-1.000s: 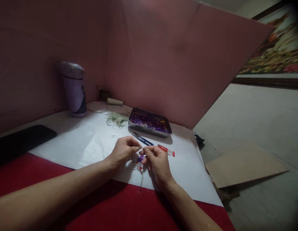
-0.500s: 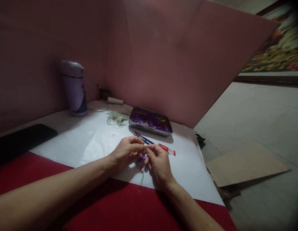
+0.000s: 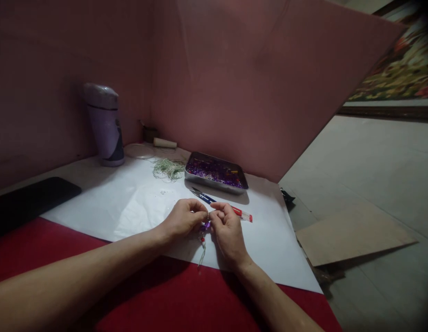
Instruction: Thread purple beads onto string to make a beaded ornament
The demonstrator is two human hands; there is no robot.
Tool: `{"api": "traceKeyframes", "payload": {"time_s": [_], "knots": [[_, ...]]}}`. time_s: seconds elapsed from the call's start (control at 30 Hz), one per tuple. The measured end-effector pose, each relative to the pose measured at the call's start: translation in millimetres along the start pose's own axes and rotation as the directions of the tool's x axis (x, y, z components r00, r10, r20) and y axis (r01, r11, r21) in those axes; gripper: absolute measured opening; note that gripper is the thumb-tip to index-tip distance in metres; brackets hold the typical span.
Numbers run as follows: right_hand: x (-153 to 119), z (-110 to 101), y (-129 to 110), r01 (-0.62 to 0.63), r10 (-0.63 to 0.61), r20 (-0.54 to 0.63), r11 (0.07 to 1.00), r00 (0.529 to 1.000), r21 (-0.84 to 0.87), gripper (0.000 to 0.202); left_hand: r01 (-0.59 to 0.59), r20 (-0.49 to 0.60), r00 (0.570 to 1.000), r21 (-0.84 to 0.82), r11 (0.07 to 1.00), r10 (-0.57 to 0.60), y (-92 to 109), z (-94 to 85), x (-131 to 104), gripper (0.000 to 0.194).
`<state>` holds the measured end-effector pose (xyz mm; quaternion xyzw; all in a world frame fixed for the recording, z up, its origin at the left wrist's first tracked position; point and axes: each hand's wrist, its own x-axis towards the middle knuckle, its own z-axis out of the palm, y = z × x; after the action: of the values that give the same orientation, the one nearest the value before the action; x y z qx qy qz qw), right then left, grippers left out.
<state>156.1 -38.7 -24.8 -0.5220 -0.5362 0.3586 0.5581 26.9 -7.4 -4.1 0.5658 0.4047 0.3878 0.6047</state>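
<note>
My left hand (image 3: 186, 220) and my right hand (image 3: 228, 234) meet over the white paper, thumbs and forefingers pinched close together. Between them is a small beaded strand (image 3: 205, 226) with purple pieces. A red bead (image 3: 202, 240) hangs below on it, with a pale thread loop (image 3: 201, 259) at the bottom. The exact spot each hand pinches is too small to make out. Just beyond my fingers lie blue thread snips (image 3: 206, 198), and a clear-and-red slim case (image 3: 244, 215) is partly behind my right hand.
A metal tray (image 3: 217, 186) of purple beads stands behind the snips. Left of it are tangled green thread (image 3: 168, 169) and a pale thread cone (image 3: 165, 144). A lilac tumbler (image 3: 105, 129) and a dark flat object (image 3: 37, 198) stand farther left. Cardboard (image 3: 355, 235) lies on the floor.
My right forefinger has lifted and straightened away from the left fingertips. The red bead and thread loop below now show more plainly. The view has shifted slightly.
</note>
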Motion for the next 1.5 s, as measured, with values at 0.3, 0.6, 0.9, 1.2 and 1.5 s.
{"api": "traceKeyframes", "payload": {"time_s": [0.3, 0.6, 0.9, 1.2, 1.5], "knots": [[1, -1, 3, -0.016, 0.014, 0.026, 0.998, 1.000, 0.065, 0.020, 0.024, -0.016, 1.000, -0.057, 0.998, -0.025, 4, 2.0, -3, 0.005], [2, 0, 4, -0.031, 0.026, 0.050, 0.994, 0.998, 0.106, 0.027, 0.030, -0.016, 0.999, -0.032, 0.999, -0.031, 4, 0.2, -2, 0.006], [3, -1, 2, -0.066, 0.065, 0.012, 0.983, 0.998, 0.169, 0.026, -0.023, -0.143, 0.990, -0.094, 0.995, 0.009, 2, -4.4, 4, 0.011], [1, -1, -10, -0.174, 0.198, -0.040, 0.930, 0.979, 0.323, 0.033, -0.086, -0.103, 0.990, 0.128, 0.988, 0.099, -10, -13.0, 12, 0.012], [3, -2, -5, -0.136, 0.156, -0.046, 0.949, 0.987, 0.285, 0.032, -0.103, -0.037, 0.994, 0.057, 0.993, 0.105, 0, -7.8, 2, 0.014]]}}
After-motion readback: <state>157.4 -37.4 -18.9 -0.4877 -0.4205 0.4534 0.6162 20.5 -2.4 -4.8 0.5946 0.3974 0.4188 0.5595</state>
